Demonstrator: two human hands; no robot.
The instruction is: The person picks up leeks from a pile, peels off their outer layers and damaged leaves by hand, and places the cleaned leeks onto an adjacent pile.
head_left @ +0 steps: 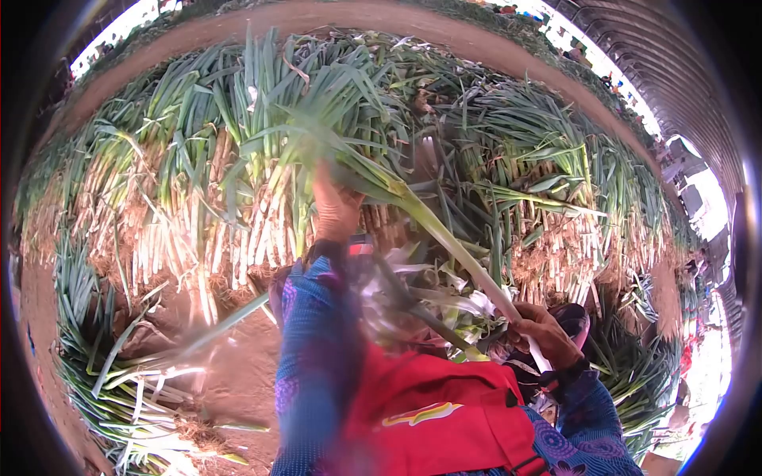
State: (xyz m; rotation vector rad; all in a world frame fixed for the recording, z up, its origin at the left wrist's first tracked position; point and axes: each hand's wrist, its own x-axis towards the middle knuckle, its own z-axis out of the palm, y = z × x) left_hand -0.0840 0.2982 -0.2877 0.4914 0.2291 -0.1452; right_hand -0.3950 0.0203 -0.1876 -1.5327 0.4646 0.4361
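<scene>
A long leek (456,244) slants across the middle, its pale stalk end low on the right and its green leaves up on the left. My right hand (549,333) is closed around the white lower stalk. Up by the leaves is my left hand (337,210), its fingers curled at the leek's green part; motion blurs them and leaves partly cover them. Below the stalk, stripped leaves and peelings (425,297) lie in a loose heap in front of my red apron (444,404).
Rows of leeks (175,214) with roots toward me stretch across the left, and another pile (556,214) lies at the right. More leeks (135,404) rest on the earth floor (238,365) at lower left. A corrugated roof (667,71) curves at upper right.
</scene>
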